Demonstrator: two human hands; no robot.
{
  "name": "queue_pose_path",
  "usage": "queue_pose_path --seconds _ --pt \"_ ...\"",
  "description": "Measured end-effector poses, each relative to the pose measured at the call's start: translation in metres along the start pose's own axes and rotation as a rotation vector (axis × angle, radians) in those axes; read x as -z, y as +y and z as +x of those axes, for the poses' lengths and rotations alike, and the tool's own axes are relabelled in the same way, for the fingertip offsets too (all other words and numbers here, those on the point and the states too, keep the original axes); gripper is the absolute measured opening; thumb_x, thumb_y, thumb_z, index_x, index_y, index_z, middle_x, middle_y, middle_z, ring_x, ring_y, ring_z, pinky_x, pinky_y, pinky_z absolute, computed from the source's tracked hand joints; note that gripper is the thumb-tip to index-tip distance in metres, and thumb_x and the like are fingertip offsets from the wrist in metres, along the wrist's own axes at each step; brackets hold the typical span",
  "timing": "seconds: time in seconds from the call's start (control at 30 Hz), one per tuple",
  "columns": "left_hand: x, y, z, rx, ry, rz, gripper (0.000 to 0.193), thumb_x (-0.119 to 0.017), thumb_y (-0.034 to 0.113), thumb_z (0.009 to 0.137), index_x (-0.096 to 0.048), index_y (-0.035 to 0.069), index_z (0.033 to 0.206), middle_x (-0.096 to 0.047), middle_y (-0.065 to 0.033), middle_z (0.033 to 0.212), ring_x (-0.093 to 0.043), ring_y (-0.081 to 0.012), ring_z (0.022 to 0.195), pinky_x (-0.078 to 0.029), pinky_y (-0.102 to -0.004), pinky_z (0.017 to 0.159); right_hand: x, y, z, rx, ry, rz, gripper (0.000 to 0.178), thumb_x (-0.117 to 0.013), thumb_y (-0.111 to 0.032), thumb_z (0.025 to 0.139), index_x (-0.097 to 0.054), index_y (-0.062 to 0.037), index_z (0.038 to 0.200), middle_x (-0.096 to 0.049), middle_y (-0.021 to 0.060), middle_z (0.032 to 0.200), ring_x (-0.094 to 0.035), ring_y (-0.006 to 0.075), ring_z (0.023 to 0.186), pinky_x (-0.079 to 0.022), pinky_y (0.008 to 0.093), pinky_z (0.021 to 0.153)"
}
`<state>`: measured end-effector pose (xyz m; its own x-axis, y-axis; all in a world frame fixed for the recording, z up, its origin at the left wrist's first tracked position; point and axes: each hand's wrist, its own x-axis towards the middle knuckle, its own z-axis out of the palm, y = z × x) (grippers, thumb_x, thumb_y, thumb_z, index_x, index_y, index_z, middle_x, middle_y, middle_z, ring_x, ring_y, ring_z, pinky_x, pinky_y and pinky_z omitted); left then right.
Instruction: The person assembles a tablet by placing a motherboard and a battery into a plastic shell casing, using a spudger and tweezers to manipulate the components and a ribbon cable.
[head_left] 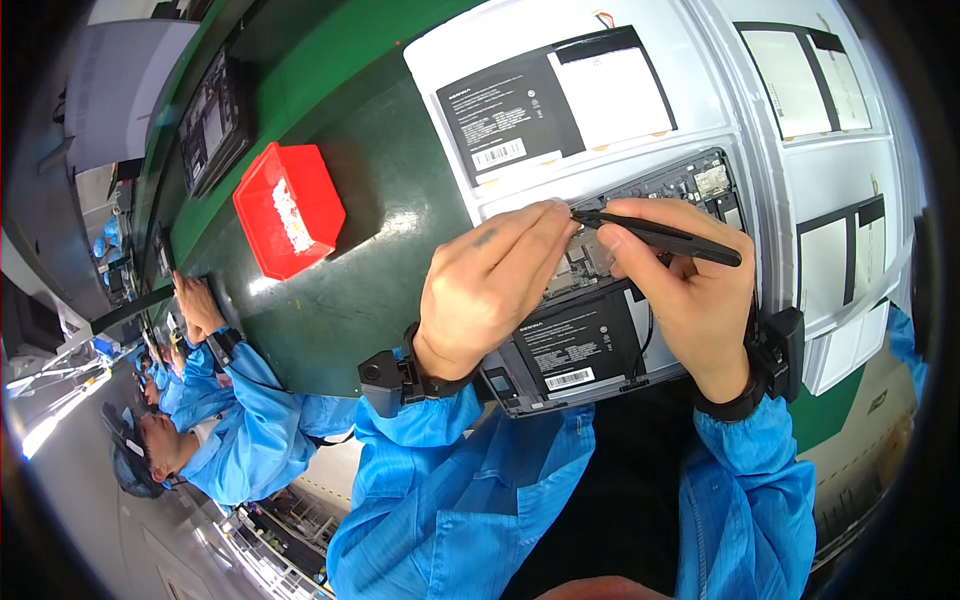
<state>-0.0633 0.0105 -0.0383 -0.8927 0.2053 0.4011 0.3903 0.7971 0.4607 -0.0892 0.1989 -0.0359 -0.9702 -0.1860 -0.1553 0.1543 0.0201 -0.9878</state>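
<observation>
Head view, looking down: my left hand [490,285] is curled, its fingertips [553,215] pressed down on the inner parts of an opened dark-grey laptop chassis [575,345] that lies on the green work surface [350,200] right in front of me. My right hand [680,280] pinches a slim black pair of tweezers [660,235] between thumb and fingers, gripped tight; its tip sits just beside my left fingertips, over the circuit board area in the middle of the chassis. A black battery with a white label [570,350] shows in the chassis between my two wrists. Both wrists carry black straps over blue sleeves.

Behind the chassis lies a white tray [450,60] holding a flat black pack with a white sheet [555,100], and more white trays [840,180] stand off to my right. A red plastic bin [290,208] with small white pieces sits well to my left on the green surface. Farther left, another person in a blue coat has a hand [198,308] on the same bench.
</observation>
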Motion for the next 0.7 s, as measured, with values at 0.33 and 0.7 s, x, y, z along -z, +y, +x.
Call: queue_pose_path --seconds 0.33,0.7 --pt "-0.002 0.002 -0.002 -0.016 0.001 0.041 0.022 -0.081 -0.001 0.076 -0.076 0.000 0.098 -0.076 -0.0125 0.096 -0.075 -0.0256 0.081 -0.062 -0.0326 0.072 0.002 0.000 -0.001 0.006 -0.018 0.010 0.020 -0.079 0.002 0.086 -0.075 0.0059 0.105 -0.075 0.0112 0.090 -0.070 0.0112 0.078 -0.054 0.0224 0.065" --pt "-0.003 -0.001 -0.004 0.088 0.022 -0.125 0.018 -0.080 -0.002 0.079 -0.077 0.000 0.096 -0.076 -0.0135 0.093 -0.076 -0.0256 0.081 -0.061 -0.0317 0.071 0.013 0.001 -0.001 0.063 -0.083 -0.072 0.023 -0.078 0.002 0.086 -0.074 0.0046 0.108 -0.076 0.0117 0.091 -0.070 0.0073 0.076 -0.049 0.0173 0.054"
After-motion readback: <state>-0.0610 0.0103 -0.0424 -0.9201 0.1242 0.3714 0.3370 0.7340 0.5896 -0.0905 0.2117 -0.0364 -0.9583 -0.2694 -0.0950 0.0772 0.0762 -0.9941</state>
